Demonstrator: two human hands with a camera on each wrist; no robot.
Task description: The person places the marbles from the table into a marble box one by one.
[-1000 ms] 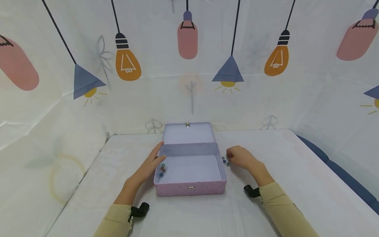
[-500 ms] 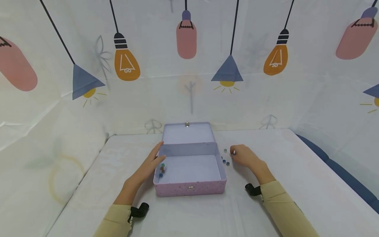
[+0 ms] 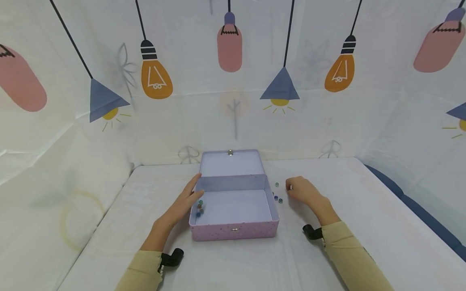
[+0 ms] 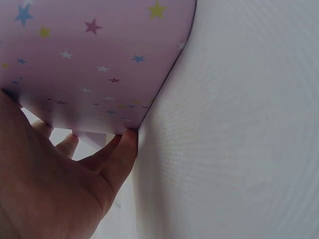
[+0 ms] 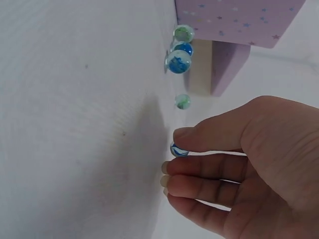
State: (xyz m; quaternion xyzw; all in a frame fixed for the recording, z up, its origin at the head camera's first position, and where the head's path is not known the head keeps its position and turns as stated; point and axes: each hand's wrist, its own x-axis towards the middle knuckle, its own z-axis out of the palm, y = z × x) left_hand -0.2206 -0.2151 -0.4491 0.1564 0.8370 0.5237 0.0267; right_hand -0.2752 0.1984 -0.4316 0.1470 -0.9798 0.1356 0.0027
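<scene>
A pink-lilac tin box (image 3: 234,231) with printed stars stands with its lid (image 3: 231,163) raised. My left hand (image 3: 183,204) rests on the box's left side, thumb over the rim, other fingers along the outer wall (image 4: 94,64). Several marbles (image 3: 199,207) lie inside against that wall. To the right of the box, my right hand (image 3: 302,190) pinches a blue-and-white marble (image 5: 178,150) between thumb and forefinger, close over the table. Nearby on the cloth are a pale green marble (image 5: 183,101), blue marbles (image 5: 178,61) and another green marble (image 5: 184,34) beside the box.
A white cloth (image 3: 233,266) covers the table. Behind it hangs a pale sheet (image 3: 204,117) printed with lamps and bulbs. Dark blue fabric (image 3: 415,210) borders the table on the right. A black wrist camera (image 3: 172,257) sits on the left wrist, another camera (image 3: 312,232) on the right.
My right hand has moved a little right and away from the box, uncovering the pale green marble on the cloth. The left hand and the box have stayed put.
</scene>
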